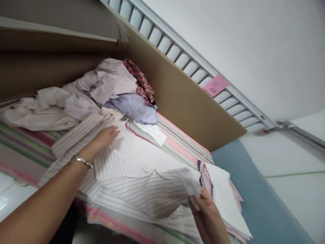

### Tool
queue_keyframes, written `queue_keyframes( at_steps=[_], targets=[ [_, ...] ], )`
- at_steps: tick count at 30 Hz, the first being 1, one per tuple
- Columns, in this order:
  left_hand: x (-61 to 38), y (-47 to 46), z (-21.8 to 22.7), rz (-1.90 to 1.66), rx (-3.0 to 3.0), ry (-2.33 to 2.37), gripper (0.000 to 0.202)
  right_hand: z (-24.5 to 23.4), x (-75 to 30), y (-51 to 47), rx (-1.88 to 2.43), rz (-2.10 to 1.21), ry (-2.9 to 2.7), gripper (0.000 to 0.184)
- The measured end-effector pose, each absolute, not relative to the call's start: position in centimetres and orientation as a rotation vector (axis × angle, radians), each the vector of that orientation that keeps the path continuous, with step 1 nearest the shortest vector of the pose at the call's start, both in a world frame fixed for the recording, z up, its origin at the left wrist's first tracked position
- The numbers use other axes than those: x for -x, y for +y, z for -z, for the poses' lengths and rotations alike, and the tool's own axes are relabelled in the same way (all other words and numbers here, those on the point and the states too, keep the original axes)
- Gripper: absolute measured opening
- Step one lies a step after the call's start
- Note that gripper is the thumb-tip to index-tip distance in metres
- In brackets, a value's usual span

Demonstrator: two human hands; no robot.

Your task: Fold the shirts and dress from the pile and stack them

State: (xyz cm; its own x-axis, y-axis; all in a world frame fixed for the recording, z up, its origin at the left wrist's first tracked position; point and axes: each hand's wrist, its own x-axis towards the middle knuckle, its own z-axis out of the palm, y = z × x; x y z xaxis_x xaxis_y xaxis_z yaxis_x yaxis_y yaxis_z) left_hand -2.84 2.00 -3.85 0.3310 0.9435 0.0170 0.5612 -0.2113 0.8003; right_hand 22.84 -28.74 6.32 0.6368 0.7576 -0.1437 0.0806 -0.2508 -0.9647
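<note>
A white shirt with thin dark stripes (134,149) lies spread across the bedding in front of me. My left hand (108,136), with a silver bracelet at its wrist, rests on the shirt's upper part near the collar end. Its fingers are stretched out and hold nothing. At the lower right, my right hand (207,208) pinches the end of a striped sleeve (165,189), lifting it a little off the rest of the shirt. The pale cuff (189,181) is blurred, and some of my right fingers are hidden.
Crumpled clothes (111,79) are heaped at the back left. Folded clothes (224,193) are stacked on the right, beside a blue surface (256,189). A brown board (177,91) and a metal rail (175,44) with a pink note (216,85) border the striped sheet (177,139).
</note>
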Motion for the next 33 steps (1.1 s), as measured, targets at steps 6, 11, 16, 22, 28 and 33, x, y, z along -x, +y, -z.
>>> queue_keyframes(
  at_steps=[6, 11, 16, 22, 28, 33],
  targets=[
    [3.0, 1.9, 3.1, -0.655, -1.95, 1.31, 0.047, -4.1, -32.5, -29.9, 1.511, -0.595, -0.285, 0.019],
    [3.6, 1.6, 1.9, -0.63, -1.994, 1.504, 0.05, 0.0, -34.7, -28.7, 1.701, -0.783, -0.235, 0.025],
    [3.6, 1.3, 1.4, -0.613, -2.077, 1.59, 0.048, -0.2, -34.0, -27.7, 1.806, -0.757, -0.144, 0.032],
    [3.4, 1.7, 2.1, -0.505, -2.156, 1.672, 0.05, -2.2, -35.1, -27.0, 1.685, -0.554, -0.261, 0.042],
    [3.0, 1.9, 3.0, -0.754, -2.139, 1.663, 0.049, 1.7, -37.6, -25.6, 1.675, -0.446, 0.019, 0.021],
    [2.7, 1.8, 3.3, -0.947, -2.218, 1.602, 0.052, 2.6, -39.6, -25.1, 1.665, -0.393, -0.019, 0.025]
  ],
)
